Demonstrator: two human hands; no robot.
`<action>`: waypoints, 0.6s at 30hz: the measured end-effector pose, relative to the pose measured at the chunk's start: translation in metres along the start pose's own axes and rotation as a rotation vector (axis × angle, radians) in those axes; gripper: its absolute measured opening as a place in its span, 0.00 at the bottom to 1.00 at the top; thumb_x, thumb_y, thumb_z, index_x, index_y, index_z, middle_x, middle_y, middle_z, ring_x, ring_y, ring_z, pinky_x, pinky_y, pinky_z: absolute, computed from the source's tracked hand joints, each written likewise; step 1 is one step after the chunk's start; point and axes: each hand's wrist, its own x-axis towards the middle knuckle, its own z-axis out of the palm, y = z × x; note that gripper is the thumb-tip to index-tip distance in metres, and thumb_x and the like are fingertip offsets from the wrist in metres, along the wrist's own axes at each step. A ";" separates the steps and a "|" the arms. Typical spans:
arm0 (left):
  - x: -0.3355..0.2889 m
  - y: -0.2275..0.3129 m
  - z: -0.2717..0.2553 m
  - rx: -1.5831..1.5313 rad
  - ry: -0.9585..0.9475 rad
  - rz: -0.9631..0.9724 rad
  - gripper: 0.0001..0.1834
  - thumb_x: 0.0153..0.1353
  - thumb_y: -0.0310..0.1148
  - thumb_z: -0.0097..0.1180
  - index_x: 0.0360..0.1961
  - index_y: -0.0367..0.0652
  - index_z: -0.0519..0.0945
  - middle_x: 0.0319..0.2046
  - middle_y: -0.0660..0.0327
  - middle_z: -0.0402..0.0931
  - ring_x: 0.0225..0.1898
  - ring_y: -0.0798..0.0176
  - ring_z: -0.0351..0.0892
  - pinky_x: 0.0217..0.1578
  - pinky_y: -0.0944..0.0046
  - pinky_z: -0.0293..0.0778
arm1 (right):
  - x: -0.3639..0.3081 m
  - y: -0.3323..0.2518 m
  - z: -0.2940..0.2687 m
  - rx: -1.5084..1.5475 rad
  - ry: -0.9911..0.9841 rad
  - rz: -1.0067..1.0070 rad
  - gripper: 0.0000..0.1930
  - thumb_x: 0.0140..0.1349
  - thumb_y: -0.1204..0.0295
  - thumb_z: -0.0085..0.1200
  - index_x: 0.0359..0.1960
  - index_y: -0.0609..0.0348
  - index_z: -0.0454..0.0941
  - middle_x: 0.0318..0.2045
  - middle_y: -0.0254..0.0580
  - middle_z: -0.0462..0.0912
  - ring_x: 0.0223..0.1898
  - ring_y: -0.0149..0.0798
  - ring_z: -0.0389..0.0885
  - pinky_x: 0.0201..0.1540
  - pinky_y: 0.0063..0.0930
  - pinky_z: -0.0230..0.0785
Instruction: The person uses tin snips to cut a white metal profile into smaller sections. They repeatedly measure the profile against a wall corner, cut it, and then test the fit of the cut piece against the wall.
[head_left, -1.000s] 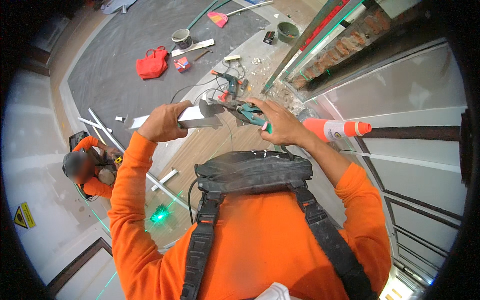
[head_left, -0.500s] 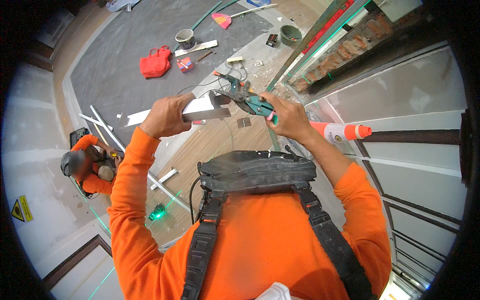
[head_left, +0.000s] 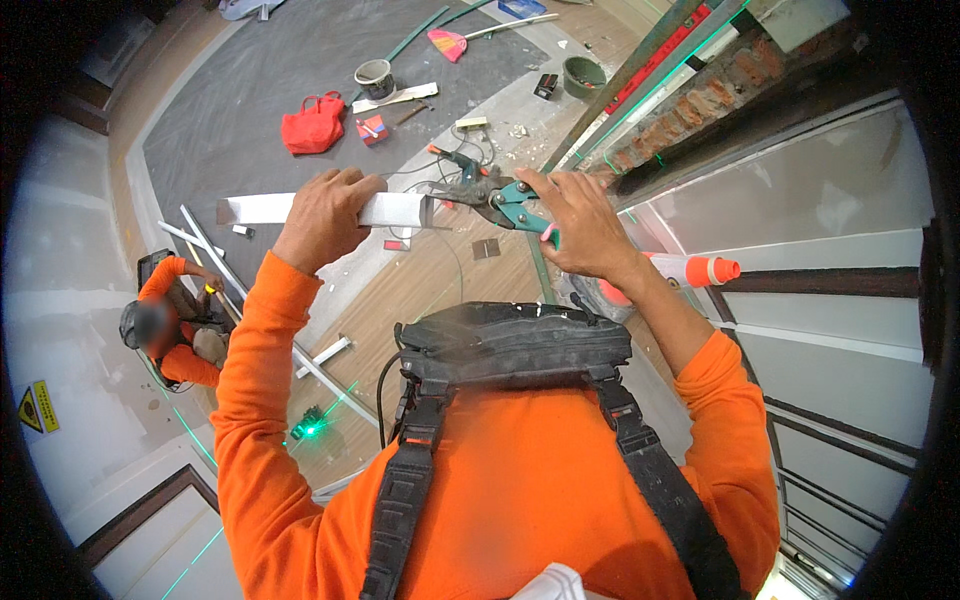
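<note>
My left hand (head_left: 326, 218) is wrapped round a white metal channel (head_left: 398, 210), held level in front of my chest. Its broad white face shows on both sides of the hand. In my right hand (head_left: 582, 228) is a pair of tin snips (head_left: 517, 206) with teal handles and a pink part near the grip. The dark jaws of the snips point left and meet the channel's right end in the picture; whether they bite into the metal I cannot tell. Below my hands, a black pouch (head_left: 515, 345) hangs on the straps across my chest.
A person in orange (head_left: 180, 325) crouches at left near white metal strips (head_left: 325, 357). A green laser level (head_left: 312, 425) glows on the floor. Farther off lie a power tool (head_left: 465, 167), a red bag (head_left: 313, 124) and buckets (head_left: 374, 78). An orange-and-white cone (head_left: 695, 270) is at right.
The channel has turned in my left hand, so its broad white face shows instead of its edge. My left hand has rolled over with it, and the snips' jaws now meet its end.
</note>
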 end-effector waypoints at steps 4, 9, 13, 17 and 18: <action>0.000 0.002 -0.004 0.046 0.008 -0.020 0.21 0.43 0.27 0.68 0.43 0.49 0.81 0.34 0.60 0.80 0.39 0.51 0.80 0.40 0.53 0.75 | 0.001 0.001 -0.005 -0.033 -0.031 0.000 0.41 0.46 0.72 0.65 0.66 0.48 0.65 0.41 0.49 0.77 0.42 0.52 0.77 0.50 0.42 0.69; 0.006 0.010 0.001 0.085 0.172 -0.074 0.22 0.44 0.31 0.70 0.44 0.50 0.81 0.37 0.61 0.82 0.38 0.52 0.81 0.42 0.54 0.76 | -0.007 0.008 0.025 0.406 -0.005 0.286 0.33 0.53 0.71 0.62 0.63 0.55 0.66 0.34 0.49 0.80 0.34 0.46 0.81 0.40 0.37 0.73; -0.005 0.003 0.030 -0.002 0.357 -0.340 0.22 0.48 0.36 0.72 0.46 0.49 0.80 0.36 0.57 0.82 0.36 0.51 0.82 0.39 0.55 0.76 | 0.000 0.025 0.031 1.076 0.027 0.697 0.31 0.57 0.68 0.59 0.62 0.65 0.65 0.33 0.41 0.78 0.35 0.37 0.79 0.43 0.32 0.73; -0.006 -0.024 0.064 -0.639 0.568 -0.588 0.26 0.53 0.43 0.72 0.48 0.46 0.77 0.36 0.56 0.82 0.34 0.51 0.82 0.36 0.57 0.76 | -0.012 0.047 0.057 1.115 -0.018 0.644 0.34 0.57 0.70 0.58 0.65 0.68 0.61 0.37 0.39 0.76 0.38 0.34 0.76 0.47 0.28 0.70; -0.001 -0.036 0.073 -0.835 0.659 -0.625 0.27 0.54 0.46 0.72 0.48 0.44 0.76 0.36 0.56 0.82 0.32 0.52 0.82 0.34 0.57 0.76 | -0.014 0.041 0.055 1.226 -0.132 0.673 0.35 0.57 0.70 0.57 0.66 0.68 0.60 0.38 0.39 0.76 0.38 0.33 0.75 0.47 0.28 0.70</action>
